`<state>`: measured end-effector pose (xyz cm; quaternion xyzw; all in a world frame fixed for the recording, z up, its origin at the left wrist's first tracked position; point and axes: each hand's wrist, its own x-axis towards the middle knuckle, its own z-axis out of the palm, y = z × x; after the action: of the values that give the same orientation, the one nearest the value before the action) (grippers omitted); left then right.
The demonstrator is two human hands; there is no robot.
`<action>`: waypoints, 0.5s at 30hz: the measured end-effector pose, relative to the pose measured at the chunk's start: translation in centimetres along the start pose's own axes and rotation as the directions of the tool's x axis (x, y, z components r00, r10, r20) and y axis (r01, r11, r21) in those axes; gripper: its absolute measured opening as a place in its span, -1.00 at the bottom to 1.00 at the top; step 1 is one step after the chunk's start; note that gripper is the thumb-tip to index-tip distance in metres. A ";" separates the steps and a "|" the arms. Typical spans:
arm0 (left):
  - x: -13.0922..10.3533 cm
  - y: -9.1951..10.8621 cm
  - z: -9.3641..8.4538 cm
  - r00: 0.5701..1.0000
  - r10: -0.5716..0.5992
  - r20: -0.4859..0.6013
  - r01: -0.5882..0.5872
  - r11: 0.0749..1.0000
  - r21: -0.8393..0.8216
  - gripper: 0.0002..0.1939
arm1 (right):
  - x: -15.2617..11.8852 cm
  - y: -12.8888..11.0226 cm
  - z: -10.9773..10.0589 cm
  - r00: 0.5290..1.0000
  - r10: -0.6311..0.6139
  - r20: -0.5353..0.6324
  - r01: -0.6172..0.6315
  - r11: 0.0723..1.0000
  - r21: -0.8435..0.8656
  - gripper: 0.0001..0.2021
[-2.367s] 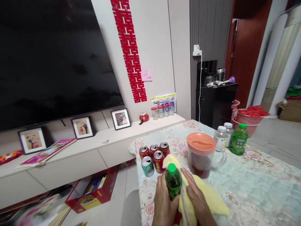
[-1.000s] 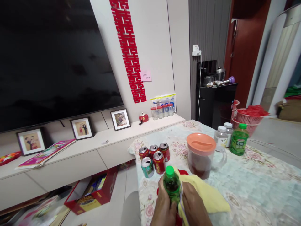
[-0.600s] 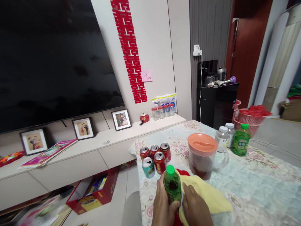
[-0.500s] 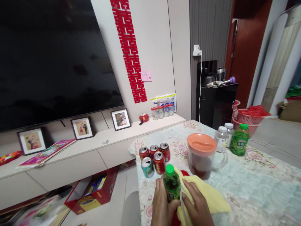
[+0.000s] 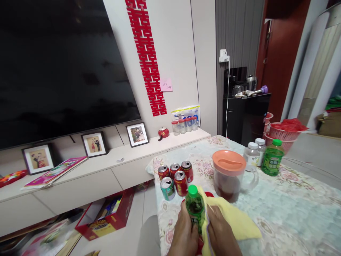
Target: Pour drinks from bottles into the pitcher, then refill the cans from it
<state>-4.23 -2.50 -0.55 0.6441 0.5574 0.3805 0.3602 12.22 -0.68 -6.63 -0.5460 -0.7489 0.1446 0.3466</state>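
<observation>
My left hand (image 5: 184, 227) is wrapped round a green plastic drink bottle (image 5: 194, 206) with a bright green cap, held upright at the near edge of the table. Bunched in my right hand (image 5: 218, 227) is a yellow cloth (image 5: 237, 217), pressed against the bottle's right side; its far end lies spread on the tablecloth. Something red shows behind and below the bottle, mostly hidden. Just beyond my hands stand several red drink cans (image 5: 180, 183) and one teal can (image 5: 167, 188). A clear jug (image 5: 226, 185) with an orange lid and dark liquid is behind the cloth.
The table wears a floral tablecloth (image 5: 293, 199). At its far right are a second green bottle (image 5: 272, 158) and two clear jars (image 5: 252, 154) with white lids. Left of the table, an open red box (image 5: 106, 217) sits on the floor below a long white cabinet (image 5: 138, 156).
My right fingers have curled in, gathering the cloth beside the bottle. My left hand has shifted slightly, still round the bottle. The view has moved very little.
</observation>
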 end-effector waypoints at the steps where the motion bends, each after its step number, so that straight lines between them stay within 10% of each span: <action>1: 0.0 -0.3 -0.1 1.000 -0.011 0.029 0.010 1.000 0.028 -0.19 | 0.0 -0.4 -0.1 0.997 0.057 0.046 -0.055 0.997 -0.059 -0.52; 8: 0.0 0.2 -0.2 0.998 -0.055 0.027 0.051 0.990 0.130 -0.02 | -0.2 -0.8 0.7 0.975 0.213 0.063 -0.191 0.949 -0.250 -0.53; 15: 0.0 2.3 0.3 0.997 0.035 -0.067 -0.034 0.999 0.022 -0.29 | -0.9 0.7 -1.3 0.970 0.040 -0.241 0.023 0.966 0.256 -0.57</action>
<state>-2.99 -2.75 1.35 0.6442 0.5620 0.4024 0.3276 13.73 -1.41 -6.45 -0.5132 -0.6732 0.1737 0.5032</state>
